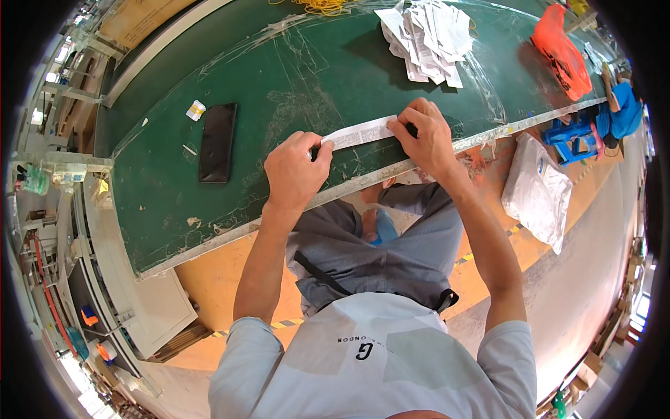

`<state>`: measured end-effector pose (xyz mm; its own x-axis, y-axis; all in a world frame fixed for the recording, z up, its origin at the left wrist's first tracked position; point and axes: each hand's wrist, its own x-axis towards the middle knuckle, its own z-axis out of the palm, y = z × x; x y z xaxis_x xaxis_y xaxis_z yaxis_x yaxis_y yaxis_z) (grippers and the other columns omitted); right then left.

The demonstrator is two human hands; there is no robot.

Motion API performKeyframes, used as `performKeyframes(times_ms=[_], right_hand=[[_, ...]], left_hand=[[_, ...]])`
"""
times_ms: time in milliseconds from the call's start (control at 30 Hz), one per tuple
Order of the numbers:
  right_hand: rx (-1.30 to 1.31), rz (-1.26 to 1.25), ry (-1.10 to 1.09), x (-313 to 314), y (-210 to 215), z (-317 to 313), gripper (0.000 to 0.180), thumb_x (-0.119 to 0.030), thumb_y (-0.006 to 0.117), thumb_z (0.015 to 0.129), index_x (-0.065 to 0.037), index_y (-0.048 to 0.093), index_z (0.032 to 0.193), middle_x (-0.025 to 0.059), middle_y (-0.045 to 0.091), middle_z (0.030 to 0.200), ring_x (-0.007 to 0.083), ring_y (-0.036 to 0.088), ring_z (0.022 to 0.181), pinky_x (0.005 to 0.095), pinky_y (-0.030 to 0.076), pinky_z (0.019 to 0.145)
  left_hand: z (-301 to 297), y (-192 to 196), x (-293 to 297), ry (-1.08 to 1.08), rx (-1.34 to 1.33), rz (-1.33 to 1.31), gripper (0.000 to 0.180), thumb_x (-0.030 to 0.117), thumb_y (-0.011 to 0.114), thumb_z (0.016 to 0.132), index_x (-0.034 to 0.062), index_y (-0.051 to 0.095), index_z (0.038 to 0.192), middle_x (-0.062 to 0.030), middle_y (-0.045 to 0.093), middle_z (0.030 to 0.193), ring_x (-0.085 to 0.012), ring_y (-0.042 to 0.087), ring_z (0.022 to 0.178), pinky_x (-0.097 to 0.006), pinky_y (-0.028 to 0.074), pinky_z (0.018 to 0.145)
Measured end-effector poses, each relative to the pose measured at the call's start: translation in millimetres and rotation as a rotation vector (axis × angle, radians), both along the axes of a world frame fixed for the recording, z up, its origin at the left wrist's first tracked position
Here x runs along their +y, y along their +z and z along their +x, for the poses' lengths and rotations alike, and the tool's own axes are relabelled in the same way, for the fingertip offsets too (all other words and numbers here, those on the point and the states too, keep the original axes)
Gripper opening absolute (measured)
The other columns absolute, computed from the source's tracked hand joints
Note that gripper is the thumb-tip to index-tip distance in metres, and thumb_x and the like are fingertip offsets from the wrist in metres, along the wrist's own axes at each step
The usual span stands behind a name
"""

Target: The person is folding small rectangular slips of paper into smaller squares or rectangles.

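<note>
Stretched between my two hands is a narrow white printed paper strip [360, 133], held just above the green tabletop near its front edge. My left hand [299, 167] pinches the strip's left end between thumb and fingers. At the other end, my right hand [424, 133] grips it with thumb and forefinger, the remaining fingers curled. Small print covers the side of the strip that faces up. Farther back on the table lies a loose pile of similar white paper strips [429, 43], overlapping one another.
A black phone-like slab [218, 143] and a small white-and-yellow item [196, 109] lie left on the green table [160, 202]. Yellow cord [317, 7] is at the far edge, a red plastic bag [560, 56] far right. A white sack [537, 188] rests on the floor. Another person [624, 105] sits beyond.
</note>
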<state>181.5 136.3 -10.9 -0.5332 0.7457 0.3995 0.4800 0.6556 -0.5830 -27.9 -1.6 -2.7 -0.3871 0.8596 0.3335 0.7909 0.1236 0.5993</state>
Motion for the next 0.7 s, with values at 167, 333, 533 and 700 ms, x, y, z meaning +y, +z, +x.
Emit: performKeyframes(times_ms=[167, 333, 533, 700], right_hand=[[-0.023, 0.055, -0.019, -3.0, 0.5, -3.6, 0.017, -0.015, 0.076, 0.083, -0.002, 0.065, 0.077, 0.0106, 0.058, 0.087, 0.0317, 0.058, 0.083, 0.0420, 0.048, 0.075], [-0.021, 0.075, -0.029, -1.0, -2.8, -4.0, 0.019, -0.015, 0.076, 0.082, -0.003, 0.064, 0.075, 0.0104, 0.057, 0.086, 0.0314, 0.058, 0.082, 0.0425, 0.048, 0.074], [-0.100, 0.009, -0.049, -1.8, 1.9, -5.5, 0.017, -0.015, 0.075, 0.085, -0.001, 0.066, 0.080, 0.0107, 0.058, 0.089, 0.0310, 0.060, 0.088, 0.0415, 0.048, 0.077], [-0.107, 0.037, -0.049, 0.5, 3.7, -4.8, 0.016, -0.014, 0.074, 0.083, -0.002, 0.066, 0.075, 0.0114, 0.059, 0.087, 0.0325, 0.060, 0.084, 0.0436, 0.050, 0.074]], left_hand=[[4.8, 6.3, 2.1, 0.046, 0.007, -0.104, 0.015, 0.022, 0.075, 0.084, 0.0080, 0.070, 0.082, -0.0076, 0.068, 0.077, -0.0302, 0.066, 0.071, -0.041, 0.051, 0.064], [4.3, 9.8, 4.6, 0.051, -0.010, -0.185, 0.015, 0.022, 0.073, 0.085, 0.0075, 0.069, 0.083, -0.0081, 0.068, 0.077, -0.0312, 0.067, 0.072, -0.043, 0.052, 0.066], [5.2, 7.3, 7.0, 0.074, -0.009, -0.183, 0.019, 0.024, 0.072, 0.085, 0.0053, 0.071, 0.085, -0.0120, 0.065, 0.069, -0.0329, 0.065, 0.068, -0.042, 0.050, 0.064], [3.5, 11.1, 10.2, 0.060, -0.028, -0.240, 0.021, 0.026, 0.072, 0.083, 0.0049, 0.070, 0.084, -0.0123, 0.066, 0.070, -0.0332, 0.066, 0.070, -0.043, 0.050, 0.065]])
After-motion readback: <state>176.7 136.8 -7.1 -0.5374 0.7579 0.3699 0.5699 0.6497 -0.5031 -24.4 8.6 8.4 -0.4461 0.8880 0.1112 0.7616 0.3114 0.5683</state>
